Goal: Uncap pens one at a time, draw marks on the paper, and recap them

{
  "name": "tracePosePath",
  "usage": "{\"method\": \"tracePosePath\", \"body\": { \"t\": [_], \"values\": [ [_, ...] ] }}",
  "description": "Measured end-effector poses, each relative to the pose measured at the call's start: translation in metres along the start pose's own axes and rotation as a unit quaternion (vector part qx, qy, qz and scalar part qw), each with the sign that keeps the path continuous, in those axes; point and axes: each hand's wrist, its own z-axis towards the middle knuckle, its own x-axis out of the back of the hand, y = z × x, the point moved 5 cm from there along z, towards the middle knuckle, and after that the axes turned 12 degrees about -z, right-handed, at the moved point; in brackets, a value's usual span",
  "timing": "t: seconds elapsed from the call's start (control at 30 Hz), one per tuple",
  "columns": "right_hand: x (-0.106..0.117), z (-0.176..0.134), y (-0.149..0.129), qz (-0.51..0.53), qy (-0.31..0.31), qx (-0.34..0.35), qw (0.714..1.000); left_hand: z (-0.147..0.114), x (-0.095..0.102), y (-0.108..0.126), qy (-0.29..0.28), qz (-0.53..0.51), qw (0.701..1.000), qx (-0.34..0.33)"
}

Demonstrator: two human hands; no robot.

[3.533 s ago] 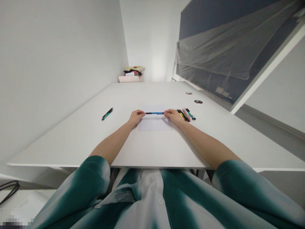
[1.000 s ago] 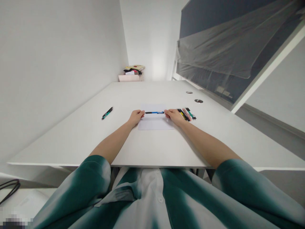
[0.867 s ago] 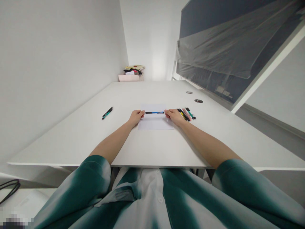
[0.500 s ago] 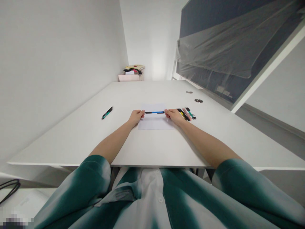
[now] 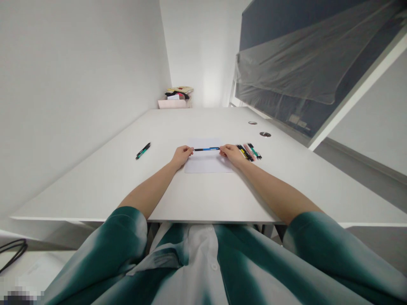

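**Q:** White walls close in on a long white desk (image 5: pixel 203 199) seen from a head-worn camera. What are the hands doing?

**A:** Both hands share one blue pen (image 5: pixel 206 149). The left hand (image 5: pixel 182 155) has its fingertips pinched shut on the pen's left end, and the right hand (image 5: pixel 232 154) has its fingertips pinched shut on the right end. The other fingers of each hand are curled in.

**Q:** Where does the pen lie relative to those grips?

**A:** It spans the gap between the two hands, close to level, with its right end a touch higher. Its blue barrel shows fully between the fingertips, and a darker stretch sits by the left hand. The pen is above a sheet of white paper (image 5: pixel 207 163) that lies flat on the desk. Whether the pen touches the paper, I cannot tell.

**Q:** What is around the hands?

**A:** Just beside the right hand, a small row of pens (image 5: pixel 249 152) lies on the desk, with yellow, pink and green barrels. Well apart to the left lies a single green pen (image 5: pixel 143 151). Two round cable holes (image 5: pixel 264 134) sit farther back on the right. Bare forearms lead back to green and white sleeves at the bottom. At the far end is a pink box (image 5: pixel 174 103) with items piled on it, and on the right a dark board (image 5: pixel 305 63) draped in clear plastic.
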Motion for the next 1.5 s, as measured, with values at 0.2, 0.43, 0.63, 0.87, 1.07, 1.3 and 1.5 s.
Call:
{"method": "tracePosePath", "body": {
  "t": [0.2, 0.43, 0.63, 0.87, 1.07, 1.3, 1.5],
  "values": [
    [-0.003, 0.000, 0.001, 0.068, -0.008, -0.020, 0.997, -0.005, -0.002, 0.007, -0.019, -0.015, 1.000, -0.008],
    [-0.006, -0.007, -0.009, -0.088, -0.019, 0.053, 0.995, -0.007, -0.010, 0.009, -0.031, 0.002, 0.999, -0.013],
    [-0.020, -0.021, -0.027, -0.315, -0.052, 0.190, 0.929, -0.012, -0.020, 0.017, -0.068, 0.045, 0.995, -0.058],
    [-0.030, -0.032, -0.044, -0.438, -0.089, 0.220, 0.867, -0.023, -0.034, 0.028, -0.100, 0.218, 0.962, -0.132],
    [-0.035, -0.035, -0.045, -0.515, -0.114, 0.206, 0.824, -0.026, -0.039, 0.032, -0.113, 0.304, 0.933, -0.159],
    [-0.035, -0.036, -0.046, -0.551, -0.117, 0.204, 0.801, -0.023, -0.037, 0.029, -0.108, 0.298, 0.940, -0.126],
    [-0.035, -0.042, -0.052, -0.582, -0.128, 0.196, 0.779, -0.020, -0.038, 0.023, -0.111, 0.264, 0.953, -0.095]
  ]
}}
